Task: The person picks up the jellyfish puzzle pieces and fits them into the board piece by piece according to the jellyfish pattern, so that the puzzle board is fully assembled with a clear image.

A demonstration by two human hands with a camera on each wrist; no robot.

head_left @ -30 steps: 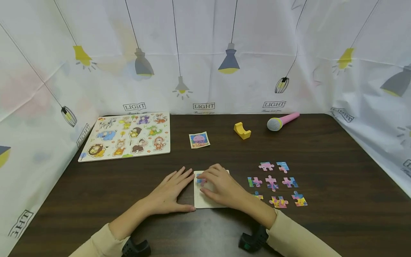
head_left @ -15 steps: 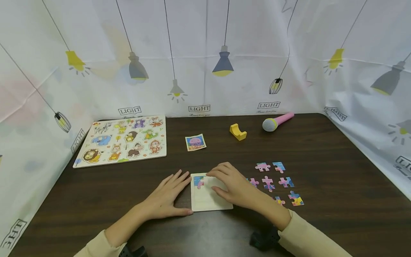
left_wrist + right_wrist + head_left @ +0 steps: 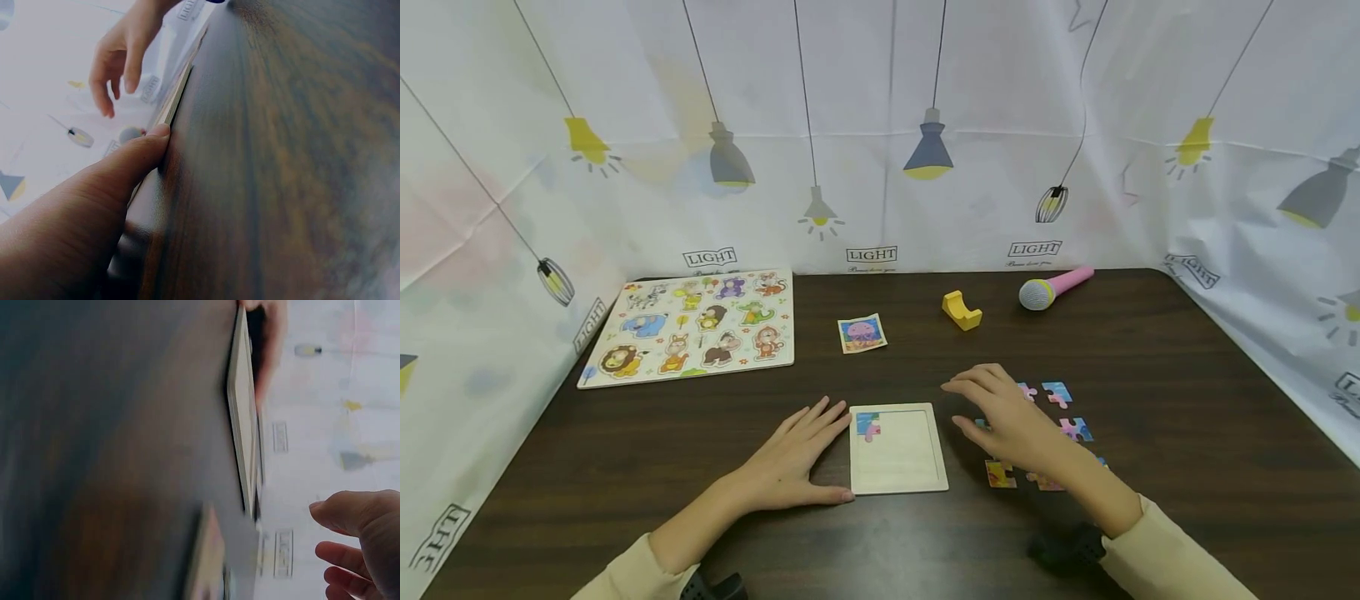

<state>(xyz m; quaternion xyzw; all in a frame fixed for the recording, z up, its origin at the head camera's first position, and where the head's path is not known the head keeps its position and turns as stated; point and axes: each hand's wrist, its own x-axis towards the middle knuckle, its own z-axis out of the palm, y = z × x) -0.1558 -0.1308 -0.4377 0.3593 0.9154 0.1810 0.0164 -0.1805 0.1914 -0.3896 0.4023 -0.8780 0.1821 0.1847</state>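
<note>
A square cream puzzle tray lies in front of me, with a blue and pink puzzle piece in its upper left corner. My left hand rests spread on the table, its fingertips and thumb at the tray's left edge. The left wrist view shows that thumb against the tray's side. Right of the tray, my right hand hovers with loosely bent fingers and nothing between them. Several loose puzzle pieces lie under and around it, some hidden by the hand and forearm.
An animal puzzle board lies at the back left. Behind the tray are a small octopus picture card, a yellow curved block and a pink toy microphone. A printed curtain hangs behind the dark table.
My right hand has lifted away from the tray and moved right over the loose pieces. The corner piece is now uncovered. My left hand stays at the tray's edge.
</note>
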